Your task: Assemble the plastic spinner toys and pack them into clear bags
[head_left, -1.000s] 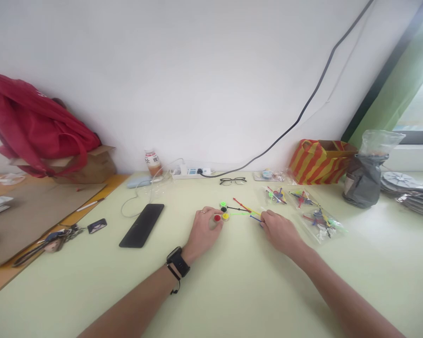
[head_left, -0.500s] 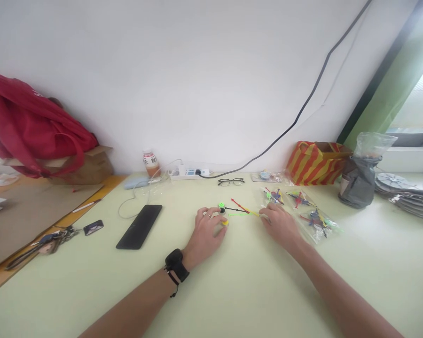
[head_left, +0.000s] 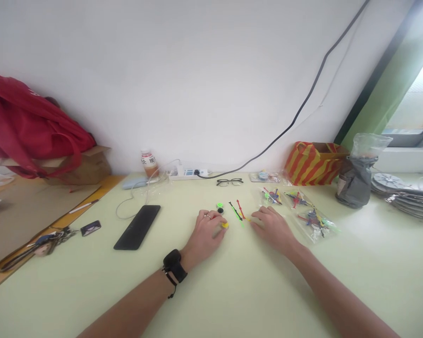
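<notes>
My left hand rests on the table with its fingers curled, thumb and forefinger closed on a small yellow round piece. Just beyond its fingertips sit a green round piece and a black round piece. A bit of red shows beside the fingers, too hidden to name. To the right lie a black arrow-shaped pointer, a green pointer partly under it, and a red pointer. My right hand is closed at the tip of a yellow pointer, mostly covered by the fingers.
Clear bags of coloured pointers lie right of my right hand. Glasses and a power strip are by the wall. A black phone lies left, with keys further out. A striped bag stands back right.
My right hand has moved left, toward my left hand. The pointers, spread sideways before, now lie closer together and steeper. My left hand stays at the yellow round piece.
</notes>
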`<action>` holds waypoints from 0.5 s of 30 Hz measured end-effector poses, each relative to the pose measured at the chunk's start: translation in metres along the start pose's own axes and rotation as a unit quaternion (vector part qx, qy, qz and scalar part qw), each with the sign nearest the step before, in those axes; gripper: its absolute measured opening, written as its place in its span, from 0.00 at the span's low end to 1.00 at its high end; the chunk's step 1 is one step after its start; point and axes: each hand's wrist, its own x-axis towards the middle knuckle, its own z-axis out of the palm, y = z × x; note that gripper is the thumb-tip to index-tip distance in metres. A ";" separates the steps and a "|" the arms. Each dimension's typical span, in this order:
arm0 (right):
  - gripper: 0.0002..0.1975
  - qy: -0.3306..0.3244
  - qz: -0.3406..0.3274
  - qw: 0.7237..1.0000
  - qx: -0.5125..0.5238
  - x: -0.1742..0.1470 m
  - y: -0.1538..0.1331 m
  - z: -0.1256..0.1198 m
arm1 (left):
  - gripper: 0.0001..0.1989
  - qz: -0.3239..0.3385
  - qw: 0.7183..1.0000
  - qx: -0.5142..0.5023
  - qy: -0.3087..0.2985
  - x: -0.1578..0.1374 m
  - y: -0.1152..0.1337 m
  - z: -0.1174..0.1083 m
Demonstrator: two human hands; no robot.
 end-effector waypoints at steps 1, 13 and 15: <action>0.12 -0.001 -0.013 1.000 0.005 0.000 0.000 0.001 | 0.08 0.000 1.000 -0.003 -0.007 0.000 0.001 -0.001; 0.05 0.021 -0.018 0.985 0.168 -0.004 -0.009 0.001 | 0.05 0.008 0.992 -0.092 -0.087 -0.003 0.006 -0.003; 0.04 0.013 -0.031 0.958 0.285 -0.003 -0.011 0.002 | 0.07 0.004 0.992 -0.099 -0.083 -0.003 0.004 -0.001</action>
